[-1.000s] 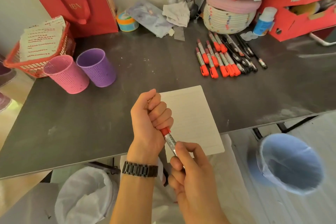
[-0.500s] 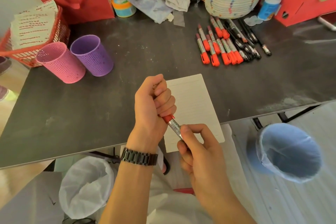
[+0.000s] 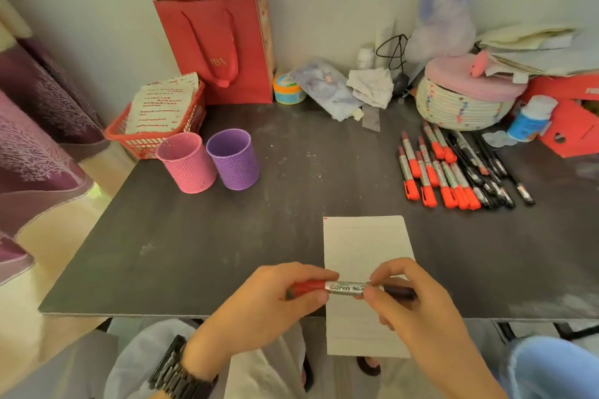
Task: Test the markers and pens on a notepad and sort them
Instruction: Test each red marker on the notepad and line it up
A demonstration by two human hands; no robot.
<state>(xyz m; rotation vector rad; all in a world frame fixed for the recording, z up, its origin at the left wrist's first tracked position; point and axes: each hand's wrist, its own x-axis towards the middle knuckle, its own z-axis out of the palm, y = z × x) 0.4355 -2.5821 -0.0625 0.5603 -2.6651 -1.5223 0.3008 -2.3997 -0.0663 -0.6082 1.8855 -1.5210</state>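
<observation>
A red-capped marker (image 3: pixel 346 287) lies level between both hands above the near table edge. My left hand (image 3: pixel 275 298) grips its red cap end, and my right hand (image 3: pixel 402 298) pinches its silver barrel. Under them a white lined notepad (image 3: pixel 363 243) juts over the table's front edge. A row of red-capped markers (image 3: pixel 431 168) and black pens (image 3: pixel 486 168) lies at the right of the table. A pink cup (image 3: pixel 188 162) and a purple cup (image 3: pixel 234 159) stand side by side at the left.
On the dark table (image 3: pixel 227 236), a red basket of papers (image 3: pixel 155 116) and a red gift bag (image 3: pixel 220 42) stand at the back left. A woven basket with a pink lid (image 3: pixel 463 97) and a red box (image 3: pixel 570 120) crowd the back right. Lined bins, one white (image 3: pixel 136 363) and one blue (image 3: pixel 557 369), sit below the front edge.
The marker has turned from slanted to level. My left hand went from a fist round the cap to gripping its end. The view rose and shows more wall.
</observation>
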